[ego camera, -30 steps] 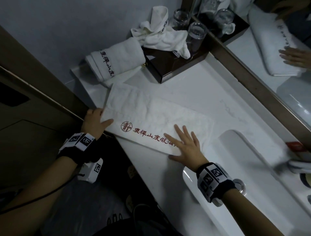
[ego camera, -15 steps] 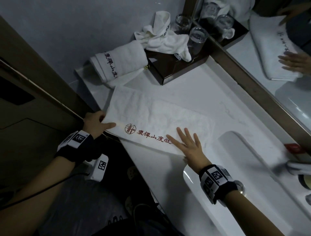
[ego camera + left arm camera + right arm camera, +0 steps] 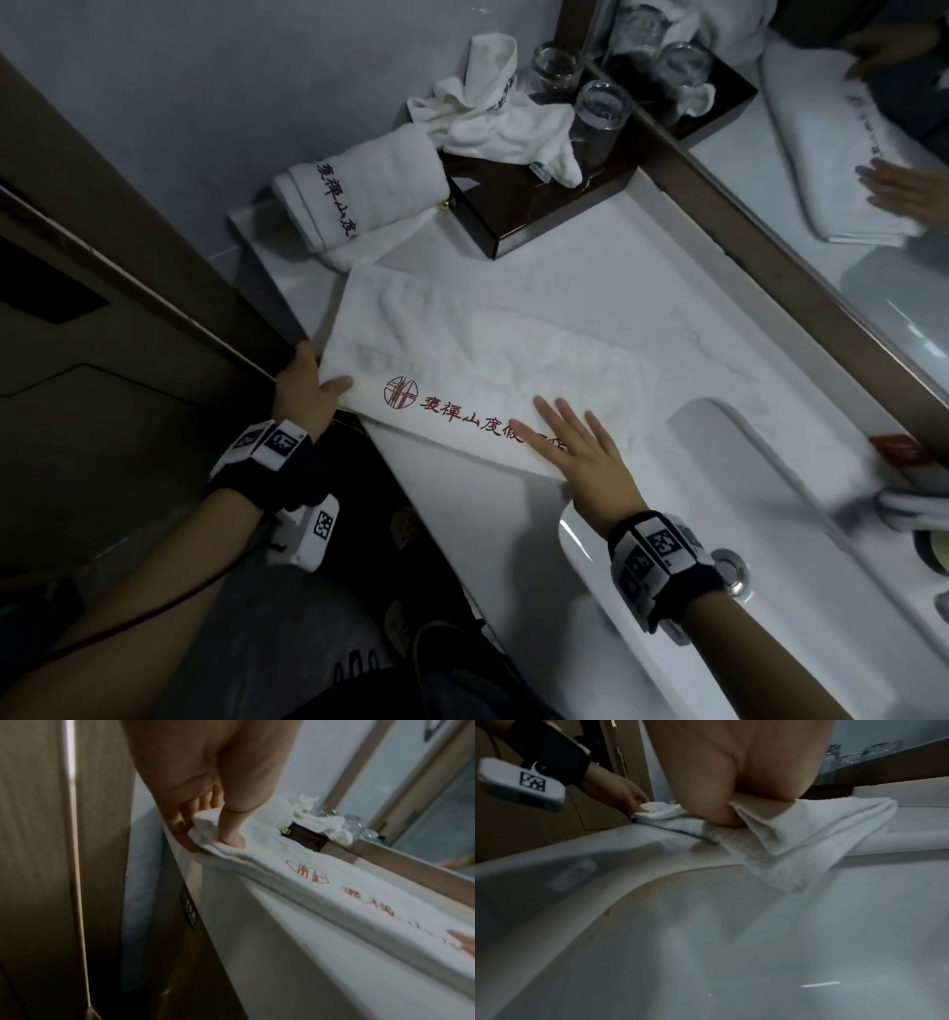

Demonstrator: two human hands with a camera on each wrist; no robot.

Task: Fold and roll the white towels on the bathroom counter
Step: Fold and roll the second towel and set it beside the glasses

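White stone worktop point(image 3: 590, 267) carries a folded towel point(image 3: 462, 354) with red lettering, spread flat beside the sink point(image 3: 770, 539). A rolled towel point(image 3: 359, 205) lies near the dark tray point(image 3: 534, 210). Right hand point(image 3: 590, 457) presses flat, fingers straight and spread; left hand point(image 3: 308, 390) pinches the towel's corner at the worktop edge.

- my head view is dim and cool, the floor at the near left almost black; its straight lines bow at the edges.
- the white counter point(image 3: 606, 267) is the brightest area, without hard shadows.
- my wrist views are soft and smeared, with a faint glare streak in the sink point(image 3: 820, 984).
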